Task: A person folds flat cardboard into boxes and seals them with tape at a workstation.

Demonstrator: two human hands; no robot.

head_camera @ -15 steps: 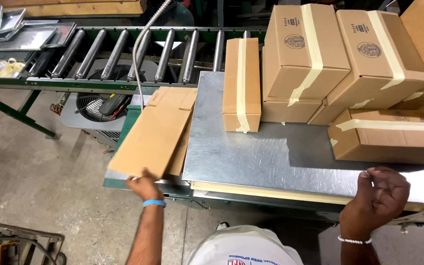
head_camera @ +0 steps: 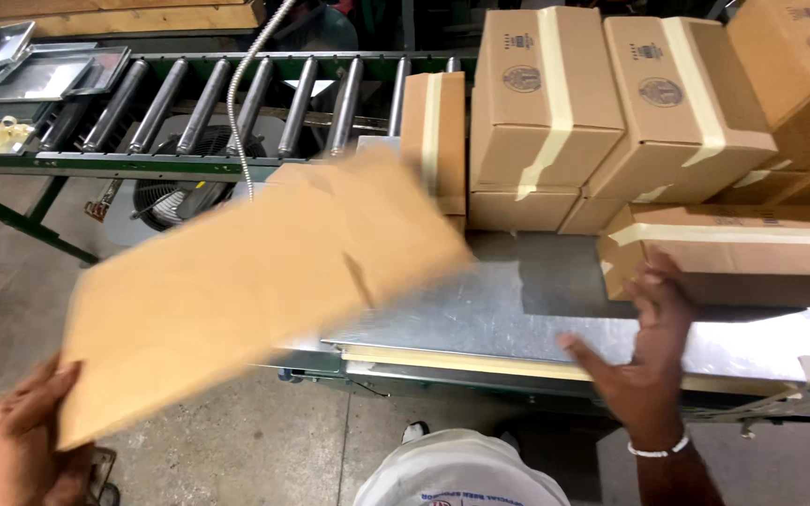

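My left hand (head_camera: 25,440) sits low at the left edge of view, fingers closed on the lower corner of a flat sheet of cardboard (head_camera: 255,281). The sheet tilts up and to the right, blurred, its far end hanging over the near left corner of the metal table (head_camera: 480,314). Under the sheet and my hand there is only bare concrete floor (head_camera: 236,450), so that side is open. Behind the sheet runs a roller conveyor (head_camera: 236,98), with metal trays (head_camera: 30,66) at its left end and a grey flexible hose (head_camera: 250,84) hanging across it.

Right of the sheet's upper edge, a narrow taped box (head_camera: 433,131) stands on end at the back of the table, close to the cardboard. Past it a stack of taped boxes (head_camera: 611,112) walls off the back and right. A long taped box (head_camera: 733,248) lies on its side nearer me.

My right hand (head_camera: 644,356) is open and empty, fingers spread, over the table's front edge, fingertips just at that long box's near corner. Between the sheet and this hand the table top lies bare.
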